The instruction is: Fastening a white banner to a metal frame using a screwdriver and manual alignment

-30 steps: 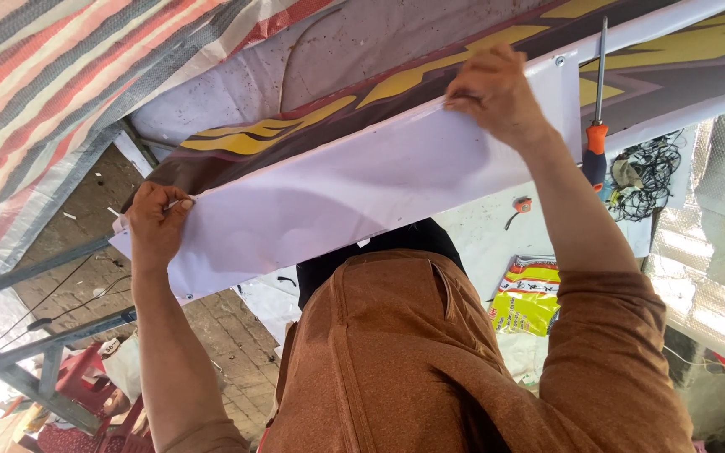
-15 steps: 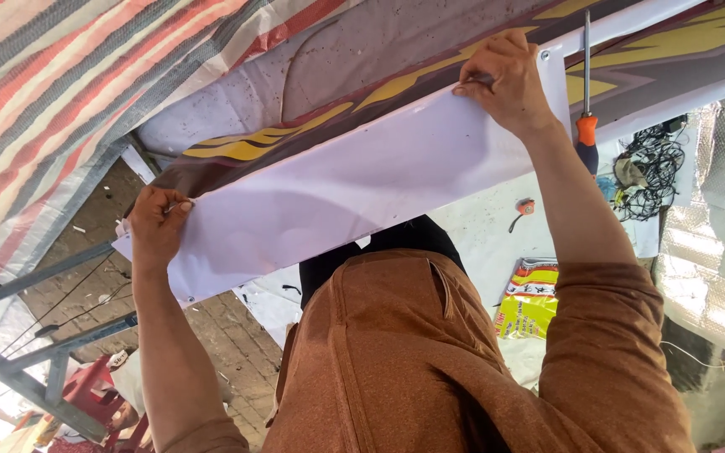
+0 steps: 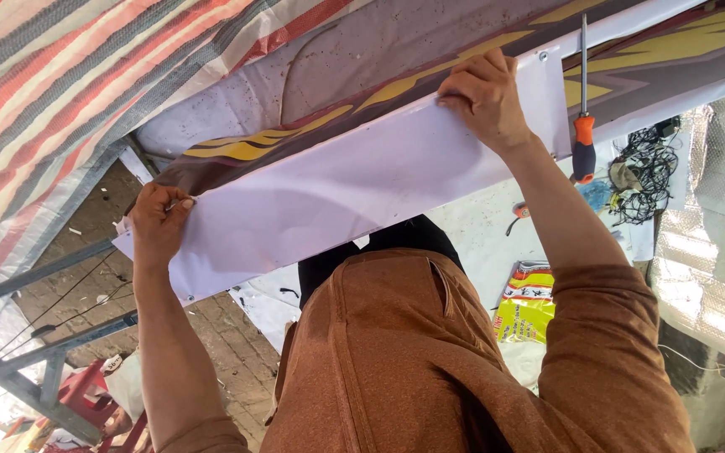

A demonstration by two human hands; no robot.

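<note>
A long white banner [image 3: 337,197] stretches between my hands, its plain back towards me and a brown and yellow printed side [image 3: 312,126] showing beyond its folded edge. My left hand [image 3: 157,222] pinches the banner's left end near the corner. My right hand [image 3: 484,96] grips the folded edge at the right end, beside a small metal eyelet [image 3: 542,57]. My orange-brown shirt [image 3: 396,361] fills the lower middle of the view.
An orange-handled screwdriver [image 3: 582,147] stands just right of my right hand. A striped tarpaulin [image 3: 52,101] lies at the left, with grey metal bars [image 3: 35,335] over a brick floor [image 3: 228,344]. Tangled black cables [image 3: 648,172], a yellow packet [image 3: 526,315] and silvery foil sheeting [image 3: 715,252] are at the right.
Both hands have stayed on the banner's ends. My right hand has shifted its fingers a little along the folded edge, and the view has moved slightly.
</note>
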